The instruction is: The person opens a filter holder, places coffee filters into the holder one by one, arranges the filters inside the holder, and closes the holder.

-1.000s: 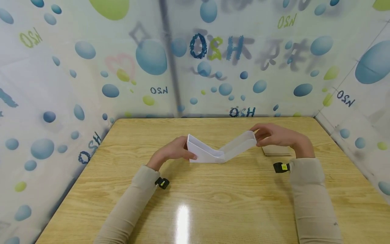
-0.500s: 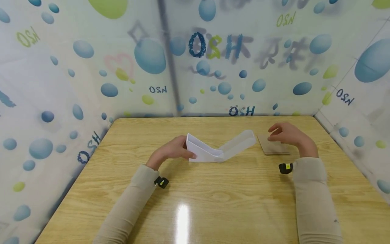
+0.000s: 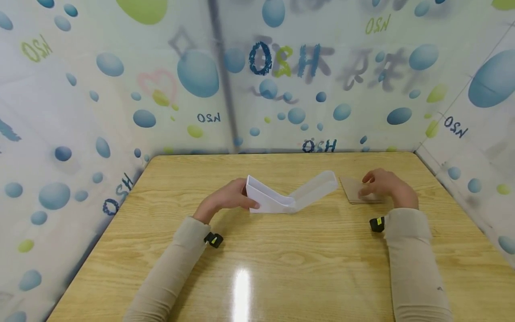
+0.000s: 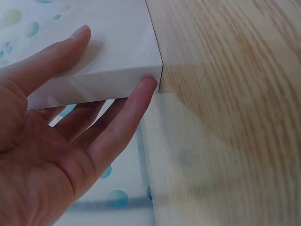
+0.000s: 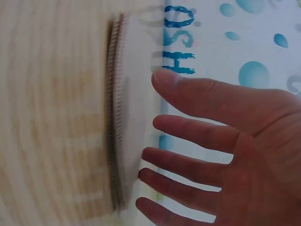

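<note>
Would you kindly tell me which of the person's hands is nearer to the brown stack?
Right. The right hand is right by the brown stack, though contact is unclear; the left hand is well off to the stack's left, holding the white box.

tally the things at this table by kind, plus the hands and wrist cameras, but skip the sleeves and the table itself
White box: 1
Brown stack, its layers too blurred to count: 1
Left hand and right hand: 2
Left wrist camera and right wrist camera: 2
Total: 6
</note>
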{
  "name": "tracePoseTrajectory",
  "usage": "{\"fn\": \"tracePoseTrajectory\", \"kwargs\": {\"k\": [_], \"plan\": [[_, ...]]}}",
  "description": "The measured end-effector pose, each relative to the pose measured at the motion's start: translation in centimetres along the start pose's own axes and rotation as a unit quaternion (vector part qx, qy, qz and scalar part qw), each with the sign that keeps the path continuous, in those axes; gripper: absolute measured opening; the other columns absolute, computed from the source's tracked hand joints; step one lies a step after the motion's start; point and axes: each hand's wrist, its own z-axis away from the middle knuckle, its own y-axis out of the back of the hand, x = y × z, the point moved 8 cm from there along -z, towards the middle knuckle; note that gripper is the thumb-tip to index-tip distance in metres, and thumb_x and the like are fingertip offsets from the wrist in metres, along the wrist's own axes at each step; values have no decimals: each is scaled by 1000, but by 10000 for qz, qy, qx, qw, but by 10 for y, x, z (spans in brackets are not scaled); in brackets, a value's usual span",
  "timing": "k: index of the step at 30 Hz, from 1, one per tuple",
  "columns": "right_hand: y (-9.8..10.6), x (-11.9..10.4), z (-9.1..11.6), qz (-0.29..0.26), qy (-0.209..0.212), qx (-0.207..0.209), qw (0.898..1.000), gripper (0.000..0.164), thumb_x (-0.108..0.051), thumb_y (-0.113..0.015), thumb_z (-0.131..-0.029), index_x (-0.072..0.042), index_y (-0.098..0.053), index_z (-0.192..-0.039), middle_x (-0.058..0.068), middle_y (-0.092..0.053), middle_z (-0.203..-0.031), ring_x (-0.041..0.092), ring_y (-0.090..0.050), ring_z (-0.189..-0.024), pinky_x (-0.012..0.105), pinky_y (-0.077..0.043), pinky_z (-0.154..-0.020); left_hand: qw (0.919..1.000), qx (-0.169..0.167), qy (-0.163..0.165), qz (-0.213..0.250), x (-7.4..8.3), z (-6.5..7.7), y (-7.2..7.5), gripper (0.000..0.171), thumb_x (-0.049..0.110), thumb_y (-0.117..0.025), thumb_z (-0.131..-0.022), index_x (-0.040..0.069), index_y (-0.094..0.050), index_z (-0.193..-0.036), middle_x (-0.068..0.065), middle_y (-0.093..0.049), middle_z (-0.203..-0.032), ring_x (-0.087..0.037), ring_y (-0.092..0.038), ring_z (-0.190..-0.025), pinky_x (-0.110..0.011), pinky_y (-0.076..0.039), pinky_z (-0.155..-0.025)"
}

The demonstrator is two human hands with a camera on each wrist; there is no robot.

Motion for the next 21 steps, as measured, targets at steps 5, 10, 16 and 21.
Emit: {"fn": "tracePoseTrajectory", "kwargs": {"k": [5,10,16,21], "plan": [[-6,4,-3,57,-116,-194,9997,66,-29,-77,-90,11,-52,-136,37,-51,-139,49,-52,-120,63,-45,-101,10000,-9,17,3,0,0,0,42,10,-79,-89,4,-63,-127,-14,-73,-116,-19,-67,-91,-42,-61,-77],[-7,2,-2,89,-284,-173,9994,63,-26,-79,-89,8,-53,-136,37,-49,-139,49,-51,-120,63,-45,-99,10000,-15,69,9,1,1,-1,42,10,-79,-90,4,-63,-128,-14,-72,-117,-19,-68,-92,-40,-61,-77],[-7,3,-3,132,-408,-115,9990,66,-25,-78,-89,9,-50,-139,37,-48,-142,50,-51,-122,64,-46,-97,10000,-14,46,28,1,1,-1,42,10,-79,-90,4,-63,-128,-14,-72,-117,-19,-67,-92,-41,-61,-77],[-7,4,-5,208,-457,-88,9987,67,-25,-78,-89,11,-51,-138,35,-49,-143,50,-50,-124,64,-45,-99,10000,-26,-48,15,2,0,-1,42,9,-79,-89,2,-63,-126,-15,-73,-115,-18,-67,-88,-41,-61,-75]]}}
